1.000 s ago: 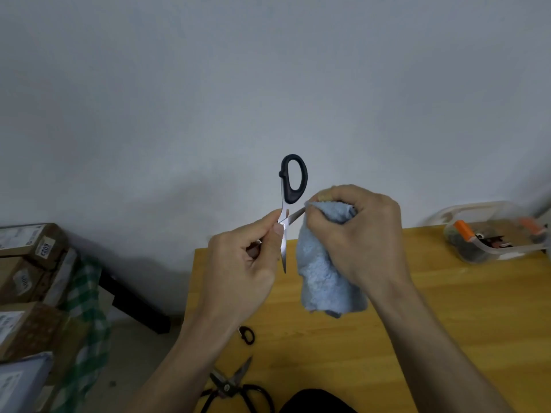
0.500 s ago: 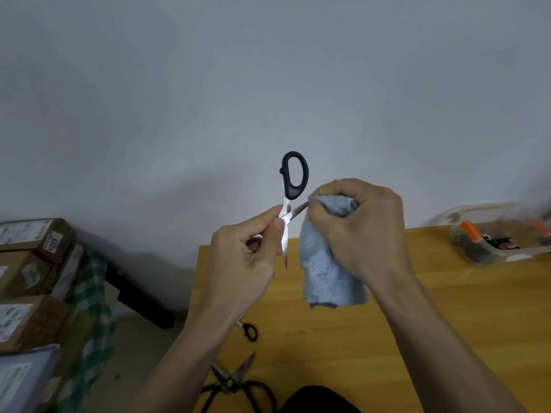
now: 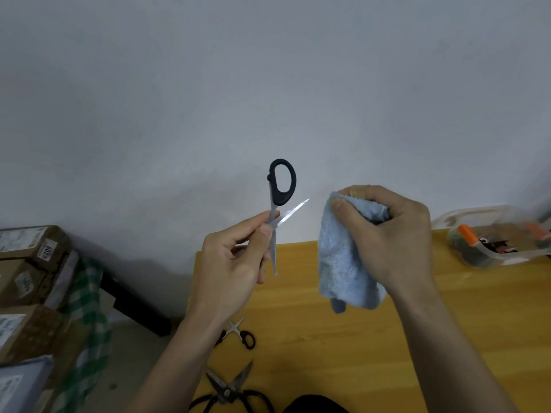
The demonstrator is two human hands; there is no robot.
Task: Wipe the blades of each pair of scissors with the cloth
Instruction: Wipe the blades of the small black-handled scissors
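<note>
My left hand (image 3: 235,263) pinches a pair of black-handled scissors (image 3: 280,195) near the pivot and holds them up above the table's left end. The blades are spread: one points down, the other points up and right. One black handle loop stands on top; the other is hidden in my palm. My right hand (image 3: 384,234) grips a light blue cloth (image 3: 343,263) that hangs down, a short gap to the right of the blades, not touching them. On the wooden table (image 3: 447,329) lie small black-handled scissors (image 3: 241,335) and larger dark scissors (image 3: 229,389), both open.
A clear plastic box (image 3: 492,248) with orange clips holds small items at the table's far right. Stacked cardboard boxes (image 3: 26,263) and a green checked cloth (image 3: 86,311) stand on the floor to the left. A grey wall rises behind the table.
My right hand with the cloth has slid off the upper blade and moved away to the right. That blade now shows bare. My left hand keeps holding the scissors.
</note>
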